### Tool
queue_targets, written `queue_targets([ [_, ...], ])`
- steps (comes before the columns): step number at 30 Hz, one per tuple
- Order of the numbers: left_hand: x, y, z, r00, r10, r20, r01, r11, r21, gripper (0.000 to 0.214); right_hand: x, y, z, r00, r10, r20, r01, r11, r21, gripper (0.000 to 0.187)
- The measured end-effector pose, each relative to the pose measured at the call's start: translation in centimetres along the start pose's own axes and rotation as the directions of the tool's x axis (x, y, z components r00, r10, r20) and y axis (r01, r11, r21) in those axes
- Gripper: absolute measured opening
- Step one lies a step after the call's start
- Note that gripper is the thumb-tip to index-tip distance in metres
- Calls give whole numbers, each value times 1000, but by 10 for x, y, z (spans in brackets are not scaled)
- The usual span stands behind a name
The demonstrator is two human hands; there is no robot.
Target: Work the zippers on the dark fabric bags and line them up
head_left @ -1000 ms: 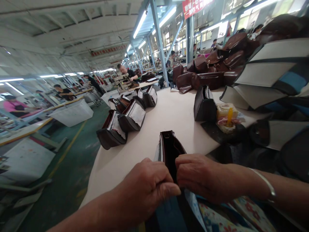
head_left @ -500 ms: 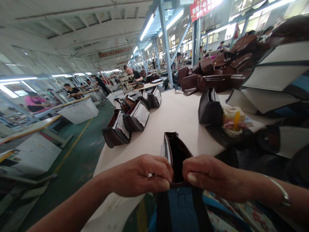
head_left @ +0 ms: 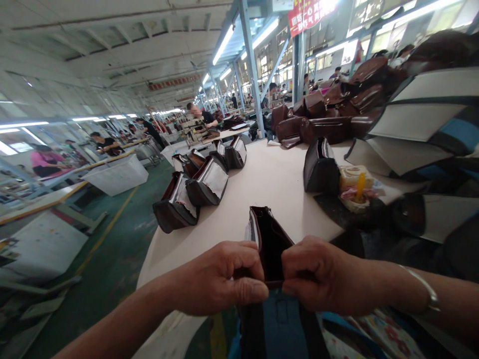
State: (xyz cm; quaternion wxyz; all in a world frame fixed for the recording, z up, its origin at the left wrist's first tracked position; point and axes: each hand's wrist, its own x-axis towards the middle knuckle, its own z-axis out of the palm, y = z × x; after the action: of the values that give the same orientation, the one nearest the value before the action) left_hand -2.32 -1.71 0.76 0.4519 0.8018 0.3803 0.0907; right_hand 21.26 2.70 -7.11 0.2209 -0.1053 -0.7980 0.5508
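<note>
Item: a dark brown leather bag (head_left: 271,244), upright, mouth open and dark inside, held between the hands just past the near edge of the desk (head_left: 269,189).

Left hand (head_left: 220,278): grip clamped on the bag's left rim, thumb on the near side.
Right hand (head_left: 322,275): grip clamped on the opposite rim, a metal bangle (head_left: 421,286) on the wrist.

Below the hands: a blue and black fabric panel (head_left: 279,324), with floral cloth (head_left: 377,334) to its right.

On the desk, left: a row of dark bags (head_left: 207,185) with silvery sheeting in their mouths.
On the desk, right: one dark bag (head_left: 320,172), standing beside a yellow-and-cream packet (head_left: 355,184).

Beyond: piled brown leather bags (head_left: 322,129); stacked cream panels (head_left: 415,107) at right.

Further off: a white bin (head_left: 116,174) on the green floor (head_left: 112,249); a co-worker (head_left: 198,117) at a sewing machine.
</note>
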Motion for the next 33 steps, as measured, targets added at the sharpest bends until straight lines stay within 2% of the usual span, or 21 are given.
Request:
queue_targets([
  [1,-1,-1,-1,1000,-22,10,23,999,-23,43,-1,1,-4,1000,1,5,-1,998,55,22],
  [3,-3,-2,0,998,-62,1,62,995,-78,47,-1,3,-16,1000,22,0,-22,988,155,35],
  [5,-6,-4,2,995,-94,-34,90,989,-121,49,-3,3,-27,999,26,-47,-18,986,163,45],
  [7,-9,-4,6,989,-133,-68,124,985,-119,50,-5,0,-35,997,-17,-71,22,997,71,43],
  [11,-15,3,10,974,-195,-115,185,979,-89,43,-7,-7,-33,987,-158,11,159,980,-117,31],
  [17,-17,22,14,992,-74,-103,86,988,126,39,0,-11,-10,959,-280,46,284,950,-133,26],
  [20,-20,24,21,972,-37,-232,73,986,149,22,4,-12,-4,950,-311,37,313,935,-166,40],
  [22,-21,22,27,938,-30,-346,97,980,177,19,5,-10,0,946,-323,6,319,930,-183,48],
  [24,-20,19,33,909,41,-415,77,962,263,18,7,-7,3,943,-329,-42,314,926,-208,50],
  [26,-18,17,37,890,186,-417,4,910,414,15,8,-2,7,943,-323,-83,297,926,-234,47],
  [28,-17,16,39,868,316,-382,-43,816,577,14,8,1,9,946,-307,-105,277,933,-230,40],
  [33,-18,17,42,883,369,-290,22,584,812,15,10,5,14,957,-251,-142,228,960,-162,16],
])
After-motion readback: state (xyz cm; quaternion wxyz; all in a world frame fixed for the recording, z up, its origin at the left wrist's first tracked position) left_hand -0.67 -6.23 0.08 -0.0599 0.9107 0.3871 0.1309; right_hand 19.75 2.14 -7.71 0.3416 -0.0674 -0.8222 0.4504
